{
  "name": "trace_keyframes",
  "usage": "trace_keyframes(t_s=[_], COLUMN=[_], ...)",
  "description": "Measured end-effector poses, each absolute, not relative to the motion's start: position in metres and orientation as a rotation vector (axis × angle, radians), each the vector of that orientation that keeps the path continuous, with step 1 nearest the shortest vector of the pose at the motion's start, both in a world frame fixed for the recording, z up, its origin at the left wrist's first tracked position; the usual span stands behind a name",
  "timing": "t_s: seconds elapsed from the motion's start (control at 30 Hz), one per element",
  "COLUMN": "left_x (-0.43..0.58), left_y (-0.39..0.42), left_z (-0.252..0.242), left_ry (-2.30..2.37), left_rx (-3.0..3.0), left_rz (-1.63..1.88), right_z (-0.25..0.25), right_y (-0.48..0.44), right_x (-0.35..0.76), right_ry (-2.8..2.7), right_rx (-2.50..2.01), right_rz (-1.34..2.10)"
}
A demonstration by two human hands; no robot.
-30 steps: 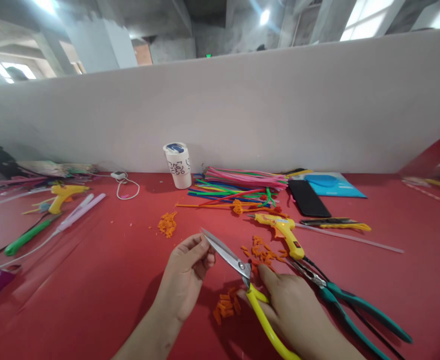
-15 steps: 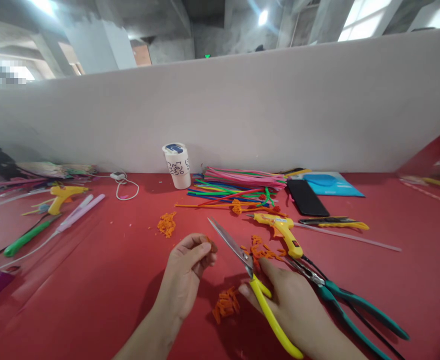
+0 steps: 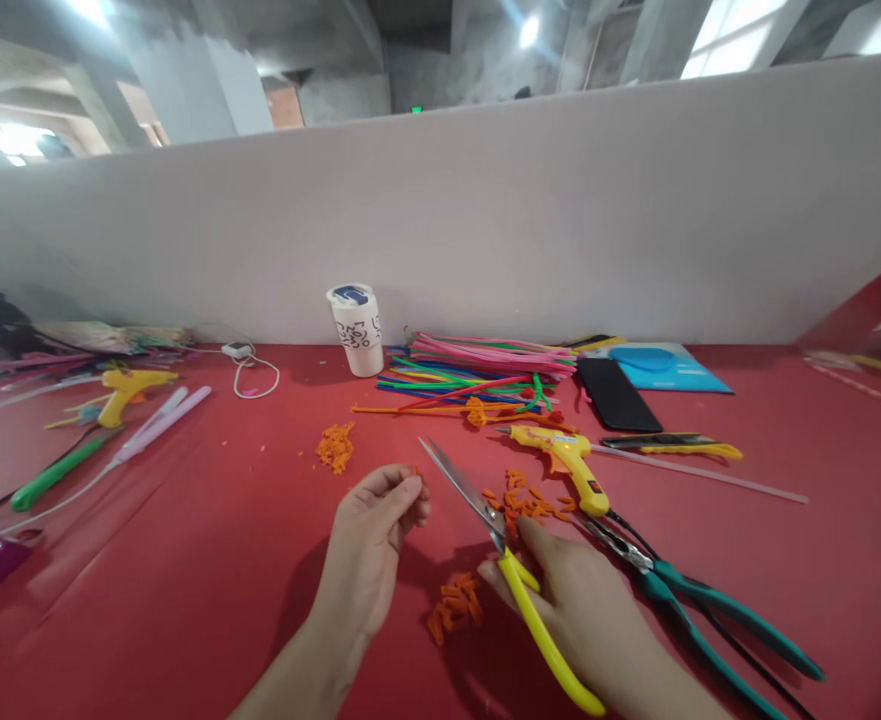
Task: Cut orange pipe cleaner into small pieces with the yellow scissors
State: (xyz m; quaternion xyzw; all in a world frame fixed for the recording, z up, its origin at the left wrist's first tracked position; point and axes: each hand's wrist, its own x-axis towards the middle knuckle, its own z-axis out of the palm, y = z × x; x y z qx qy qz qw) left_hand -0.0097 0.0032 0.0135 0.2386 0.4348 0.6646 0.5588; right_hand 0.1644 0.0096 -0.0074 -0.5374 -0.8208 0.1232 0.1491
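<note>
My left hand [image 3: 380, 520] is closed in a pinch, with a small orange piece [image 3: 416, 471] just showing at its fingertips; most of it is hidden. Around the yellow handles of the scissors [image 3: 477, 497] my right hand [image 3: 567, 600] is closed. The blades point up and left, slightly parted, their tips close to my left fingers but apart from them. Short orange pieces [image 3: 455, 606] lie in a pile between my wrists. More orange cut pieces [image 3: 516, 490] are scattered behind my right hand, and a heap of fine orange bits [image 3: 335, 447] sits farther left.
A yellow glue gun [image 3: 560, 455] and green-handled pliers [image 3: 657, 568] lie right of my hand. Behind are a bundle of coloured pipe cleaners [image 3: 485, 357], a white tumbler [image 3: 360, 335], a black phone [image 3: 620, 395] and a utility knife [image 3: 672, 446]. A grey partition [image 3: 440, 220] stands along the back.
My left fingers have drawn in a little, and less of the orange piece shows. The scissor tips have parted slightly. My right hand has hardly moved.
</note>
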Motion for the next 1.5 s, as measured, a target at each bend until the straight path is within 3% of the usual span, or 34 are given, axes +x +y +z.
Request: trace_keyframes(t_s=[0.5,1.5], left_x=[-0.013,-0.013], left_y=[0.003,0.005], left_z=[0.012,0.013], left_ry=[0.902,0.93], left_rx=[0.539,0.516], left_rz=[1.576,1.595], right_z=[-0.021,-0.021], right_y=[0.01,0.009], right_x=[0.167,0.166], right_ry=[-2.524,-2.527], right_rx=[-1.412,-1.356], right_rz=[0.016,-0.045])
